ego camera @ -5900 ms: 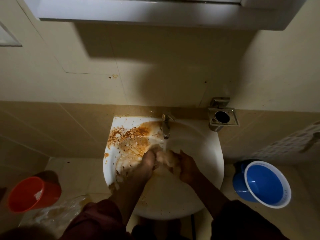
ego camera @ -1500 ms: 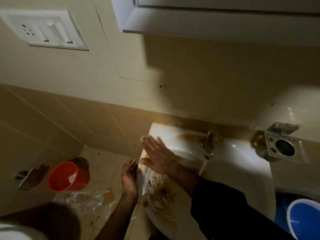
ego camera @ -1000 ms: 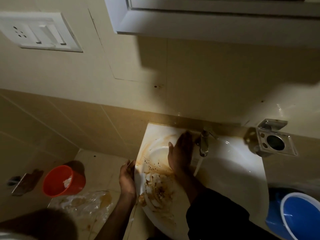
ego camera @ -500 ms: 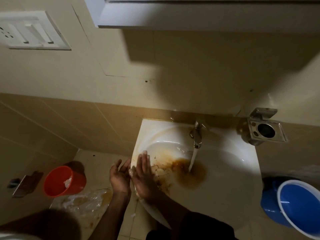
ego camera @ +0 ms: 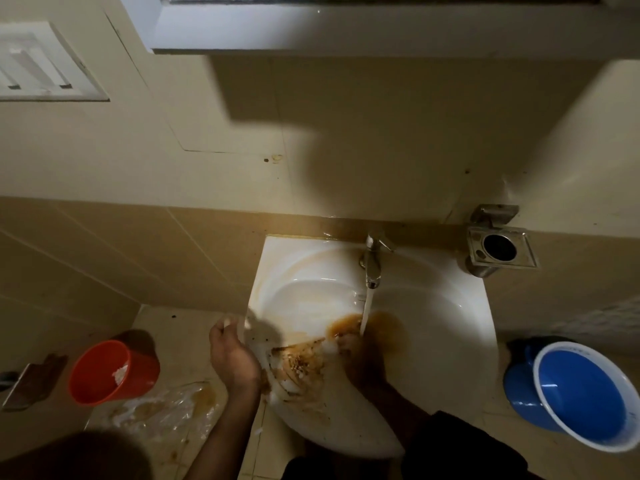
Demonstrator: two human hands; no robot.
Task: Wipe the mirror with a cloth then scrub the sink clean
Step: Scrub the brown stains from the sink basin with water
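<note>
The white sink (ego camera: 440,327) has brown grime (ego camera: 301,365) smeared over its front left part and brown water pooled at the middle. The tap (ego camera: 372,265) is running, and its stream (ego camera: 365,311) falls into the basin. My right hand (ego camera: 360,365) lies flat inside the basin, fingertips at the stream, nothing in it. My left hand (ego camera: 232,355) is cupped against the outside of the sink's left rim, with a whitish speck at its fingertips. No cloth is in view. Only the lower frame of the mirror cabinet (ego camera: 346,29) shows at the top.
A red bucket (ego camera: 107,372) and a stained clear plastic sheet (ego camera: 162,410) lie on the floor to the left. A blue mug (ego camera: 581,396) stands at the right. A metal holder (ego camera: 498,249) is fixed to the wall beside the tap, a switch plate (ego camera: 45,64) at the upper left.
My right hand has slid from the sink's left rim into the middle of the basin under the stream. My left hand stays cupped at the left rim. Grime has washed toward the centre.
</note>
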